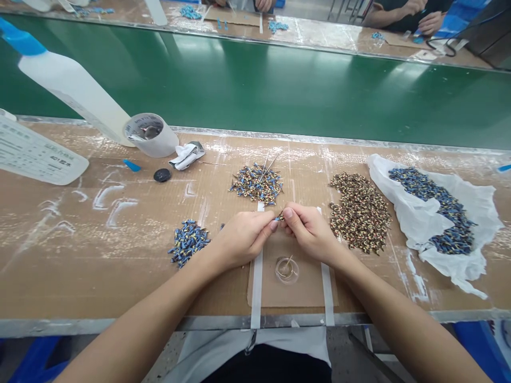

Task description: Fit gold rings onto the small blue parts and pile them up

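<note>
My left hand [250, 234] pinches a small blue part [277, 218] between thumb and fingertips. Against it, my right hand [307, 229] grips a small brown-and-gold piece [281, 216], mostly covered by the fingers; whether the two are joined I cannot tell. Below the hands, a small round clear dish [287, 270] with a thin stick in it sits on a taped cardboard piece [295, 298]. Just beyond them lies a pile of blue-and-gold parts [255, 183] with metal tweezers [266, 169] on top. Blue parts [187, 242] are heaped beside my left forearm, brown-and-gold pieces [359, 213] to the right.
White paper [415, 215] at right holds more blue parts [443, 207]. At left stand a blue-capped bottle [75, 88], a labelled bottle [35, 151], a cup [162, 141], a black cap [162, 175] and crumpled wrapping [187, 155]. Co-workers' hands [431, 22] show across the green belt [255, 85].
</note>
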Motion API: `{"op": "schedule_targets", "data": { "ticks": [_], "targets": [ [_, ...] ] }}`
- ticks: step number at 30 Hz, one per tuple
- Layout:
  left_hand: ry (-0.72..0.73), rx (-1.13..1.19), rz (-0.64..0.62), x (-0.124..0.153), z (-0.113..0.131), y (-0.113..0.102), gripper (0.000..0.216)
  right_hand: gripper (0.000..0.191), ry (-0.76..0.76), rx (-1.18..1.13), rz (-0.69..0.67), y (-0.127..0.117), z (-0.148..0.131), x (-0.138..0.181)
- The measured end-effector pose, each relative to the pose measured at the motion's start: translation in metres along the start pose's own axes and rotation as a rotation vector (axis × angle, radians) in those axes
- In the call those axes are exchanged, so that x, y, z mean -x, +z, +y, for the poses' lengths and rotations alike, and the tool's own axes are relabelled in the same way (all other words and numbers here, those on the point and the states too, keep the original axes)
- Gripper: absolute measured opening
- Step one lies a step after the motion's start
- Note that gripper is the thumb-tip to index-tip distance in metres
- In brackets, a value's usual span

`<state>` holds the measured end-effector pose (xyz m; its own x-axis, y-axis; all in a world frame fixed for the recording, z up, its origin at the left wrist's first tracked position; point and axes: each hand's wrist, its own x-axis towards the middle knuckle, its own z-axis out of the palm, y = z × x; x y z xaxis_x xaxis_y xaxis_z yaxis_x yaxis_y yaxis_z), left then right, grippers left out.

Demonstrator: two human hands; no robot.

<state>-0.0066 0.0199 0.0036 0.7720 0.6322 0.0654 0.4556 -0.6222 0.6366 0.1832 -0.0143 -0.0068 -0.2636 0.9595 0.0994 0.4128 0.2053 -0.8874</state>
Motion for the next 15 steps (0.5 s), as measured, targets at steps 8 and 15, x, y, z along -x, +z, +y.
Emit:
{"op": "schedule_targets", "data": {
  "ticks": [8, 15],
  "targets": [
    [0.010, -0.068, 0.034, -0.001, -0.002, 0.007, 0.029, 0.036, -0.040, 0.121, 0.029, 0.004, 0.004, -0.002],
    [-0.015, -0.096, 0.080, 0.002, -0.001, 0.018, 0.033, 0.034, -0.093, 0.163, 0.010, 0.008, 0.003, -0.002]
  ]
}}
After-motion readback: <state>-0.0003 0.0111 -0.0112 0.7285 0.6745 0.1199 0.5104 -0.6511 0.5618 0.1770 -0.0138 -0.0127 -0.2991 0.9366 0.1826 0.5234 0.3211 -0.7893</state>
